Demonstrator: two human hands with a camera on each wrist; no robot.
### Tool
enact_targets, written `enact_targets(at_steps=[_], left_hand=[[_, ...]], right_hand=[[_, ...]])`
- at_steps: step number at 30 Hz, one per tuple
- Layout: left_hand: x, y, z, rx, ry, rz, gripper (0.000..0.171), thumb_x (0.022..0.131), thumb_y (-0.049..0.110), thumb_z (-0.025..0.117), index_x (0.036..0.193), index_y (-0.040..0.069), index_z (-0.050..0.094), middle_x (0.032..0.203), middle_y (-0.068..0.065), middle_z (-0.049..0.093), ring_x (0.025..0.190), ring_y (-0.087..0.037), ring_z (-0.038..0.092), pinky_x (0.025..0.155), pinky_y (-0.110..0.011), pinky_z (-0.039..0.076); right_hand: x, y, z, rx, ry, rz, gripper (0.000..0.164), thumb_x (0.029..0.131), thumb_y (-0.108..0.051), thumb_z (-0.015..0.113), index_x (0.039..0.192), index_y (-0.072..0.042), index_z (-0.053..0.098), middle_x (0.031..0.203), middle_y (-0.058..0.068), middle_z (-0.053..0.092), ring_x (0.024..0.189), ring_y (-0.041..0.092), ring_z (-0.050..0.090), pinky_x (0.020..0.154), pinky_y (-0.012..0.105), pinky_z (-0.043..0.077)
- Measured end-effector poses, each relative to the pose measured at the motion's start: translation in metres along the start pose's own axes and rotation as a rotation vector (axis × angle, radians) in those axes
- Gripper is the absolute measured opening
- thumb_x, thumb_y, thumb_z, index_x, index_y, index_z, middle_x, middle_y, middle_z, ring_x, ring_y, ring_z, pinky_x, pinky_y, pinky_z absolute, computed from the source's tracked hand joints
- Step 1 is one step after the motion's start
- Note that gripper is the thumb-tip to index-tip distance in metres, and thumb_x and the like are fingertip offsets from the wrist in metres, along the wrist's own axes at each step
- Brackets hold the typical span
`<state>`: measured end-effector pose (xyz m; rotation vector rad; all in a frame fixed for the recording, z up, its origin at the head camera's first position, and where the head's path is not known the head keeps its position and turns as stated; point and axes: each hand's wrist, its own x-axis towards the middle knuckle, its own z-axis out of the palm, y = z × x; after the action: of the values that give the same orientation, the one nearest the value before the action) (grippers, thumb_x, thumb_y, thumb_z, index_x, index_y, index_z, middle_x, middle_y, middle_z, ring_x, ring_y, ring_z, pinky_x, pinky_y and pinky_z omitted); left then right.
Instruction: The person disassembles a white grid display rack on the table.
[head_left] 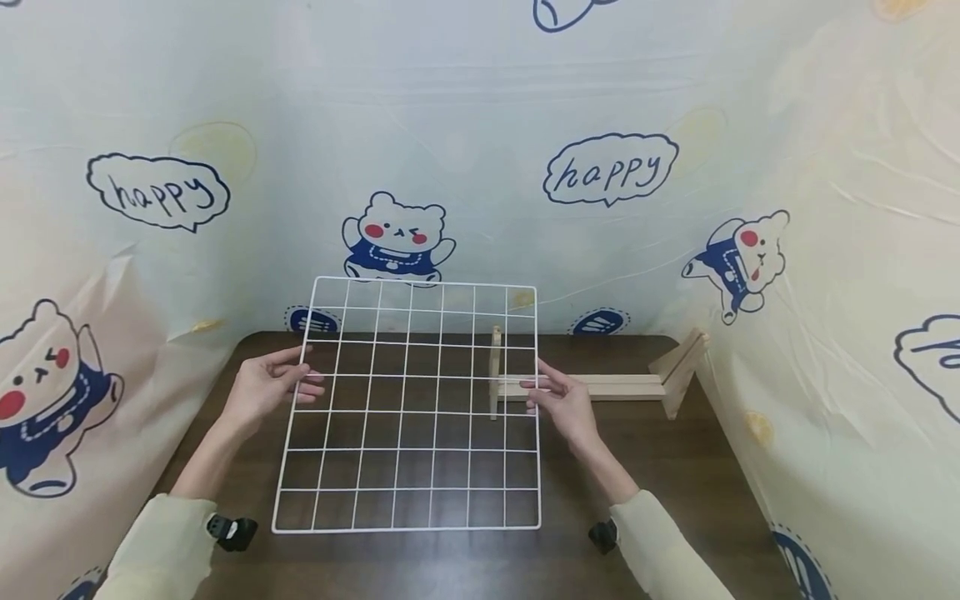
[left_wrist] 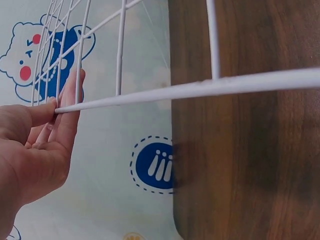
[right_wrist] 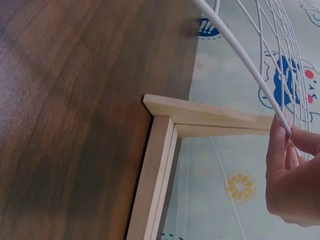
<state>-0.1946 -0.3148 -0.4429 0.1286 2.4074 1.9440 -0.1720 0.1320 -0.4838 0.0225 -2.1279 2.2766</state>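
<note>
Between the two hands, a white wire grid panel [head_left: 401,412] is held up over the dark wooden table, tilted toward the head camera. My left hand [head_left: 266,385] pinches its left edge, thumb on the near side and fingers behind; the left wrist view shows this left hand [left_wrist: 45,140] gripping the edge wire. On the opposite edge, my right hand [head_left: 564,406] pinches the wire between thumb and fingers, as the right wrist view also shows. Behind the panel's right side stands a pale wooden stand [head_left: 622,387], with two upright ends joined by a crossbar.
The dark brown table [head_left: 600,467] reaches back to a printed curtain [head_left: 480,125] with bears and "happy" bubbles, which also hangs along both sides. The stand's right end [head_left: 686,371] is close to the right-hand curtain. Each wrist wears a small black camera.
</note>
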Motion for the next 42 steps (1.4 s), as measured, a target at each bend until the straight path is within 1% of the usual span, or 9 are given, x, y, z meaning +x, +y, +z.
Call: enact_targets(at_steps=[3,7,13,17,22,26,31,33,42], left_hand=[[-0.001,-0.001,-0.003,0.024,0.026,-0.013,0.042,0.099,0.003,0.053,0.134,-0.017,0.041,0.090,-0.017,0.072,0.074,-0.024,0.072,0.068,-0.038,0.057],[-0.004,-0.005,-0.006,0.063,0.076,-0.022,0.037,0.099,0.006,0.054,0.128,-0.016,0.046,0.093,-0.019,0.072,0.074,-0.023,0.072,0.067,-0.038,0.058],[-0.009,-0.010,-0.013,0.069,0.108,0.015,0.039,0.099,0.006,0.054,0.129,-0.016,0.046,0.089,-0.008,0.073,0.071,-0.024,0.072,0.064,-0.037,0.058],[-0.010,-0.013,-0.017,0.082,0.105,0.013,0.042,0.099,0.006,0.054,0.132,-0.018,0.043,0.086,0.002,0.073,0.070,-0.024,0.072,0.064,-0.038,0.058],[-0.012,-0.021,-0.024,0.070,0.110,-0.011,0.046,0.099,0.008,0.054,0.133,-0.019,0.040,0.087,-0.001,0.074,0.069,-0.024,0.072,0.062,-0.037,0.058],[-0.013,-0.027,-0.033,0.020,0.118,-0.005,0.045,0.098,0.009,0.056,0.132,-0.018,0.043,0.087,-0.002,0.074,0.067,-0.023,0.072,0.060,-0.036,0.058],[-0.013,-0.031,-0.044,-0.136,0.106,0.007,0.018,0.097,0.005,0.058,0.113,0.010,0.064,0.085,-0.004,0.074,0.064,-0.024,0.071,0.059,-0.035,0.057],[-0.012,-0.031,-0.047,-0.181,0.091,0.011,0.020,0.097,0.004,0.057,0.105,0.020,0.066,0.086,-0.005,0.074,0.064,-0.024,0.071,0.059,-0.034,0.057],[-0.009,-0.032,-0.057,-0.181,0.068,-0.018,0.030,0.097,0.000,0.054,0.100,0.027,0.067,0.085,-0.004,0.074,0.066,-0.024,0.071,0.061,-0.033,0.057]], right_hand=[[0.000,-0.001,0.006,0.004,0.024,0.006,0.053,0.085,0.015,0.063,0.135,0.002,0.053,0.105,0.031,0.065,0.068,0.026,0.070,0.070,0.041,0.057],[0.001,0.000,0.014,0.013,0.037,0.001,0.045,0.083,0.017,0.063,0.127,0.007,0.057,0.101,0.033,0.065,0.065,0.023,0.070,0.069,0.047,0.057],[0.001,0.003,0.025,0.003,0.049,-0.017,0.030,0.083,0.011,0.068,0.112,0.011,0.061,0.085,0.024,0.068,0.062,0.023,0.069,0.063,0.042,0.058],[-0.001,0.004,0.030,-0.017,0.063,-0.026,0.030,0.083,0.010,0.069,0.112,0.012,0.061,0.086,0.025,0.068,0.061,0.023,0.068,0.063,0.042,0.058],[-0.003,0.004,0.039,-0.033,0.062,-0.037,0.031,0.084,0.012,0.067,0.114,0.014,0.061,0.091,0.033,0.066,0.062,0.030,0.069,0.064,0.045,0.058],[-0.003,0.003,0.048,-0.011,0.062,-0.023,0.029,0.083,0.012,0.067,0.112,0.013,0.062,0.090,0.031,0.067,0.064,0.035,0.068,0.067,0.051,0.056],[-0.002,-0.004,0.060,0.045,0.041,0.010,0.031,0.082,0.014,0.066,0.113,0.017,0.060,0.091,0.034,0.065,0.061,0.028,0.067,0.069,0.057,0.054],[-0.001,-0.004,0.064,0.055,0.045,0.016,0.032,0.082,0.015,0.066,0.113,0.018,0.060,0.092,0.036,0.064,0.061,0.027,0.067,0.069,0.056,0.054],[0.006,0.004,0.077,-0.008,0.097,0.013,0.030,0.082,0.010,0.070,0.111,0.013,0.063,0.088,0.026,0.068,0.061,0.031,0.069,0.058,0.038,0.058]])
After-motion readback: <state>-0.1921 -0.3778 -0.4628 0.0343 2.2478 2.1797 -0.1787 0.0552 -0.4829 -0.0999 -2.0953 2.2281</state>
